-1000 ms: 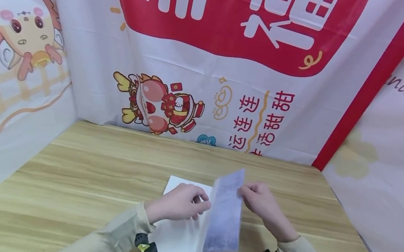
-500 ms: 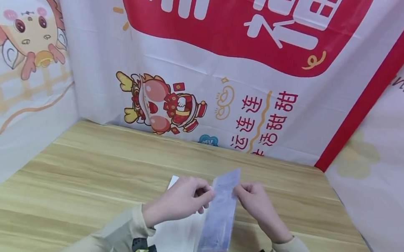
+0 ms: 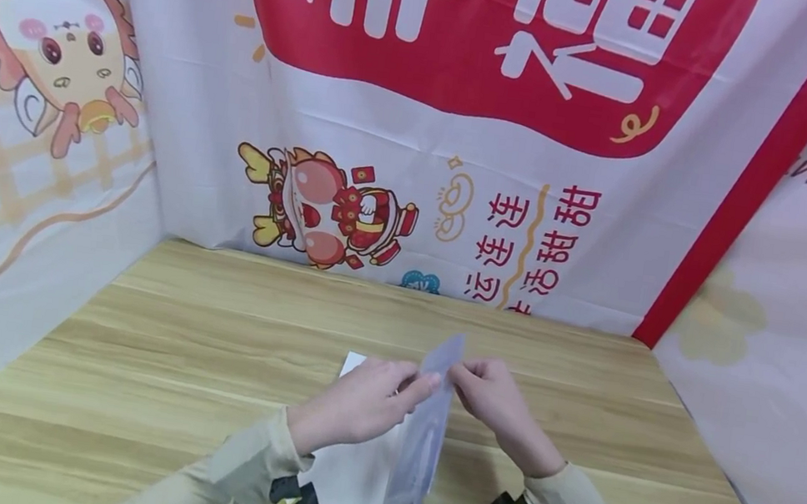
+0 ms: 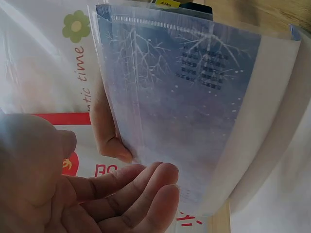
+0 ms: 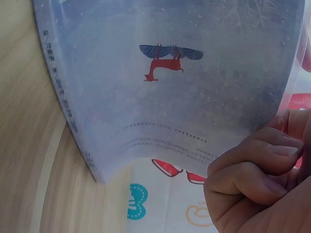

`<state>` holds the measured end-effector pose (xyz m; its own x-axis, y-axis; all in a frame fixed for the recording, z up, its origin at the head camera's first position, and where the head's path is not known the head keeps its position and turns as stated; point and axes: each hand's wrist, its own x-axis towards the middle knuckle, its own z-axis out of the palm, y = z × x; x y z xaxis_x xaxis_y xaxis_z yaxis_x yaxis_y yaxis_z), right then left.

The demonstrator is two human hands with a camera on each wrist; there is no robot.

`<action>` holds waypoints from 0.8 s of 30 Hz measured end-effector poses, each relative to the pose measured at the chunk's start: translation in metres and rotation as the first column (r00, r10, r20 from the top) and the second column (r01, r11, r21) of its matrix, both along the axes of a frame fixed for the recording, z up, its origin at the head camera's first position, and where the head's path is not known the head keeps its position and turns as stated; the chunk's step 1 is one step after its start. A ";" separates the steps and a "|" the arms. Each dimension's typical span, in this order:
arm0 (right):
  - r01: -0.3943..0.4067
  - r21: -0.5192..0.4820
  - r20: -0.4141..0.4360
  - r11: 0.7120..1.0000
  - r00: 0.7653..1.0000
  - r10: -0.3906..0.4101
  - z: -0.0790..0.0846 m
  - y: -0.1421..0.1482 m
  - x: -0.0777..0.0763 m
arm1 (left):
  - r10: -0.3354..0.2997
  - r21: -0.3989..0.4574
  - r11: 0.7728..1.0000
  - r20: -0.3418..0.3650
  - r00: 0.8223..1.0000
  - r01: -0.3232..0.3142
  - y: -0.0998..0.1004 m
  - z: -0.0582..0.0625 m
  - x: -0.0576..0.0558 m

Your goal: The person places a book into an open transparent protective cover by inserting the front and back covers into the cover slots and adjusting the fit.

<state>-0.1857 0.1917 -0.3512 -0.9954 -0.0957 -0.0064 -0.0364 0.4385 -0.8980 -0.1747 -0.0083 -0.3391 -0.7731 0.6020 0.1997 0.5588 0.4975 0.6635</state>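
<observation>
An open book lies on the wooden table, its white page [image 3: 348, 481] facing up. Its lavender-blue front cover [image 3: 421, 447], in a clear plastic sleeve, stands raised and bent along the right side. My right hand [image 3: 498, 402] pinches the cover's free edge, thumb on the inner face and curled fingers [image 5: 252, 165] outside. My left hand [image 3: 358, 402] is over the page, its loosely bent fingers [image 4: 155, 194] right at the cover's inner face, thumb apart from them. White branches and small print show on the inner face [image 4: 170, 97]; a red deer is printed outside [image 5: 167, 64].
The wood-grain table [image 3: 212, 329] surrounds the book. A white and red printed cloth [image 3: 360, 112] hangs behind its far edge, with more printed cloth at left [image 3: 41, 182] and right [image 3: 779, 332]. Black wrist cameras [image 3: 293, 499] sit on both sleeves.
My right hand has drawn the cover leftward and more upright, so it now curves toward the page. My left hand has moved right and up to the cover's edge.
</observation>
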 end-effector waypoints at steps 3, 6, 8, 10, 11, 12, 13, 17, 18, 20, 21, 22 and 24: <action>-0.007 0.003 0.004 1.000 1.000 0.007 0.000 -0.004 -0.001 | 0.002 0.009 1.000 0.001 1.000 -0.002 -0.001 0.001 -0.001; -0.018 0.010 0.010 1.000 1.000 0.018 0.001 -0.007 -0.002 | 0.004 0.012 1.000 0.003 1.000 -0.004 -0.002 0.002 -0.002; -0.026 0.012 0.018 1.000 1.000 0.025 0.001 -0.009 -0.002 | 0.006 0.008 1.000 0.002 1.000 -0.006 -0.003 0.002 -0.002; -0.033 0.012 0.020 0.999 0.999 0.033 0.001 -0.011 -0.002 | 0.005 -0.005 1.000 -0.002 1.000 -0.005 -0.003 0.002 -0.002; -0.037 0.009 0.020 0.999 0.999 0.037 0.001 -0.012 -0.002 | 0.002 -0.013 1.000 -0.003 1.000 -0.002 -0.003 0.002 -0.002; -0.041 0.005 0.020 0.999 0.999 0.041 0.001 -0.012 -0.002 | -0.003 -0.022 1.000 -0.004 1.000 0.003 -0.003 0.002 -0.002; -0.047 0.002 0.021 0.999 0.999 0.047 0.001 -0.013 -0.002 | -0.008 -0.033 0.999 -0.001 1.000 0.008 -0.003 0.002 -0.002; -0.075 -0.012 0.017 0.997 0.997 0.075 0.000 -0.013 -0.002 | -0.030 -0.057 0.998 0.029 0.999 0.032 -0.003 0.002 -0.002; -0.082 -0.012 0.017 0.997 0.996 0.082 0.000 -0.013 -0.003 | -0.032 -0.059 0.998 0.039 0.999 0.034 -0.003 0.002 -0.001; -0.100 -0.021 0.016 0.995 0.995 0.100 -0.001 -0.013 -0.003 | -0.033 -0.060 0.998 0.053 0.998 0.036 -0.003 0.001 -0.001; -0.110 -0.025 0.013 0.994 0.994 0.110 -0.001 -0.013 -0.003 | -0.032 -0.061 0.997 0.055 0.998 0.035 -0.003 0.001 -0.001; -0.121 -0.027 0.010 0.992 0.993 0.121 -0.001 -0.012 -0.003 | -0.030 -0.060 0.998 0.056 0.998 0.034 -0.003 0.000 -0.001; -0.146 -0.031 0.007 0.989 0.989 0.146 -0.002 -0.012 -0.003 | -0.027 -0.059 0.998 0.058 0.998 0.031 -0.003 -0.001 -0.001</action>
<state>-0.1892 0.1798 -0.3528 -0.9706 -0.2405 -0.0108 -0.0894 0.4015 -0.9115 -0.1761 -0.0117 -0.3403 -0.7643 0.6339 0.1186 0.5357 0.5217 0.6640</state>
